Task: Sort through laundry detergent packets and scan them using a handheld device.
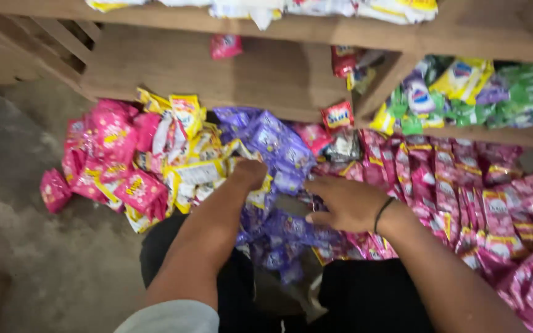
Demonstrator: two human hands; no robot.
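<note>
— While my left hand (249, 174) sits fisted in yellow sachets (200, 172), what crowds it?
— Pink packets (115, 160) at nine o'clock; right hand (347, 203) lies flat, open, on purple sachets (279, 148). Left's grasp is hidden.

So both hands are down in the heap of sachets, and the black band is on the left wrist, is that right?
Not quite. In the head view the black band sits on the right wrist, next to the right hand; the left wrist is bare. Both hands are indeed in the heap: the left hand among the yellow sachets, the right on the purple sachets.
</note>
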